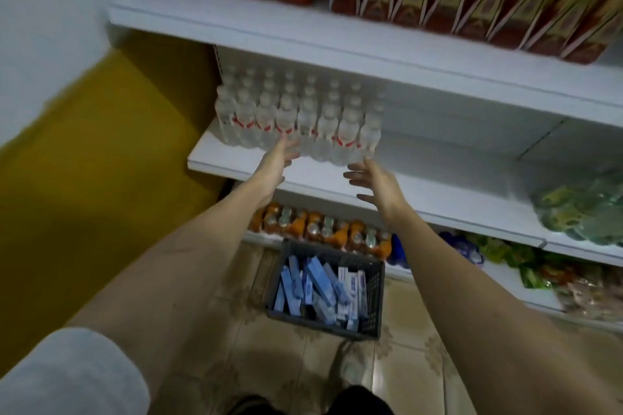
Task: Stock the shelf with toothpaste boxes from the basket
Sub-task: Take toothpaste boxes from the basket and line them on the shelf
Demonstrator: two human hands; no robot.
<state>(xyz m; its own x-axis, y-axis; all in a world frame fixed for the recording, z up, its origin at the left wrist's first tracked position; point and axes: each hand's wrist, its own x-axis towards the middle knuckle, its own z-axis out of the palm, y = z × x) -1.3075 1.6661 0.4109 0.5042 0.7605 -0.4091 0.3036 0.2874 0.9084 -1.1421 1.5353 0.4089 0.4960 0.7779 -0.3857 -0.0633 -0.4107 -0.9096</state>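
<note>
Left hand [277,158] and right hand [372,184], both spread wide and empty at frame centre, reach the clear plastic water bottles [296,118]; a careless push could topple them.

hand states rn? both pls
Left hand: open, fingers at the clear plastic bottles, holding nothing.
Right hand: open, fingers spread, holding nothing.

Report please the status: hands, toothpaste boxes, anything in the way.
Left hand and right hand open, empty, at water bottles on middle shelf. Toothpaste boxes all in basket on floor. Bottles fill shelf's left part.
</note>
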